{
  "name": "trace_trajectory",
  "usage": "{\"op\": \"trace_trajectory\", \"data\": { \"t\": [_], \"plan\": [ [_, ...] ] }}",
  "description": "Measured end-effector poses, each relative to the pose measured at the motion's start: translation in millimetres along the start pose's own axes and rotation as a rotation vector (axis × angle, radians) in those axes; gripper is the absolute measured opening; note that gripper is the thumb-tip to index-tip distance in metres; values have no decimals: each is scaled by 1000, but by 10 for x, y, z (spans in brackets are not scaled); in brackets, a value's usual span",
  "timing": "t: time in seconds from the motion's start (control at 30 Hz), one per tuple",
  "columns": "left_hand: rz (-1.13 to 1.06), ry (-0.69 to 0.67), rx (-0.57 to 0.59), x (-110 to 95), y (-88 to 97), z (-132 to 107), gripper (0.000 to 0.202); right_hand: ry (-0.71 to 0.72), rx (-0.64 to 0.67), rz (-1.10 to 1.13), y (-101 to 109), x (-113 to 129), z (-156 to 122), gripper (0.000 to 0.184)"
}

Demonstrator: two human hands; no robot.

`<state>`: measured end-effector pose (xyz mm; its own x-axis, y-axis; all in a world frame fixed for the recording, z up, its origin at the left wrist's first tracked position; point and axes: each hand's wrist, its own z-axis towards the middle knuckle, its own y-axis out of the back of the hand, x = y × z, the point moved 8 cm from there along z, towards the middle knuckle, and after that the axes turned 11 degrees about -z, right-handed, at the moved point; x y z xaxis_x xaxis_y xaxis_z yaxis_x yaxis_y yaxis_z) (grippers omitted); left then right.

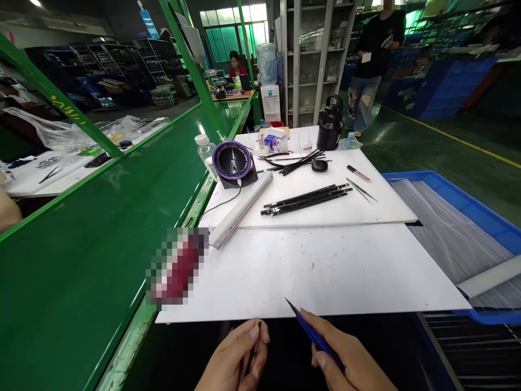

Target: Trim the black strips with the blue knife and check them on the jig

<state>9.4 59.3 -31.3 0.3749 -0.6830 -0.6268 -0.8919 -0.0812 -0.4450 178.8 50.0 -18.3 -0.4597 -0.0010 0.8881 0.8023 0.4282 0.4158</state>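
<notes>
My left hand (236,358) is below the front edge of the white board, its fingers closed around a thin dark strip (251,354). Only a narrow part of that strip shows between thumb and fingers. To its right, my right hand (345,350) grips blue tweezers (312,332), whose dark pointed tip reaches up over the board's edge. The tweezers and the strip are apart. Farther up, black flat strips (305,200) lie in a bundle on the white foam sheet (378,209), with more black strips (303,162) behind them.
A long white bar (242,210) lies slanted beside a purple-rimmed round fan (232,160). Metal tweezers (361,190), a marker (358,172), a black oval case (319,165) and a black flask (330,127) are farther back. Right of the table, a blue tray (443,187) holds pale sheets.
</notes>
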Motion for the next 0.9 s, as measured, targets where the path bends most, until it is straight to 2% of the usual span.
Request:
{"op": "trace_trajectory", "data": {
  "t": [0.2, 0.33, 0.43, 0.6, 0.9],
  "plan": [
    [-97, 66, 45, 149, -103, 147, 30, 154, 89, -589, -196, -42, 45, 73],
    [-111, 84, 33, 146, -91, 183, 32, 190, 142, -820, -267, -43, 73, 76],
    [-116, 96, 20, 142, -86, 198, 37, 190, 183, -886, -259, 5, 98, 74],
    [-135, 141, -33, 203, -42, 227, 43, 192, 198, -873, -202, 70, 138, 70],
    [-182, 155, -52, 181, -52, 174, 35, 188, 204, -880, -193, 79, 158, 69]
  ]
}}
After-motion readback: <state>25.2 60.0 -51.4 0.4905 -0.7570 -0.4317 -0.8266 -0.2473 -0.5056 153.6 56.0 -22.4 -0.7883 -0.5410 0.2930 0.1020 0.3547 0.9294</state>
